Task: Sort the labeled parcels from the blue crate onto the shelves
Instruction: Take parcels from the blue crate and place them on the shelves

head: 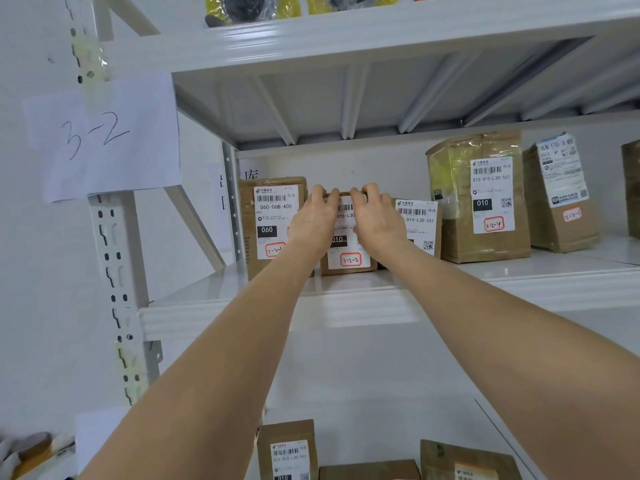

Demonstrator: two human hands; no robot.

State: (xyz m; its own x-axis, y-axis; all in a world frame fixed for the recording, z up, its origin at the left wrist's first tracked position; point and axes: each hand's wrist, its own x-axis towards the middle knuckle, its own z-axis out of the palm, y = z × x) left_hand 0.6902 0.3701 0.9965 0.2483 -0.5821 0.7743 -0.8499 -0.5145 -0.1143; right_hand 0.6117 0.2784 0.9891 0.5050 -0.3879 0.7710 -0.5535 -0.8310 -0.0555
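Head view of parcel 3-2-2 point(348, 259) upright on the middle shelf point(346, 306), label outward, clamped along its top edge by the left hand point(313, 220) and the right hand point(375, 216), fingers of both curled over the top, the two hands side by side and nearly touching. Handling, as a judgement from size and make: small taped cardboard box, probably light, stiff-walled, not slippery except on the glossy label; contents unseen, fragility not to be told. Best taken at the top edge or by the two side walls, and slid rather than tipped. Count, placed from parcel 3-2-2: six parcels in the row, itself included, with parcel 3-2-1 point(273, 220) close on the left, a low parcel point(420, 220) close on the right with its red mark hidden, then parcel 3-2-4 point(485, 202), parcel 3-2-5 point(561, 202) and an edge parcel point(632, 188) farther right; three lower parcels point(287, 452) below; two yellow bags point(249, 8) above; one paper sign point(104, 136) reading 3-2 up and to the left. No blue crate in view
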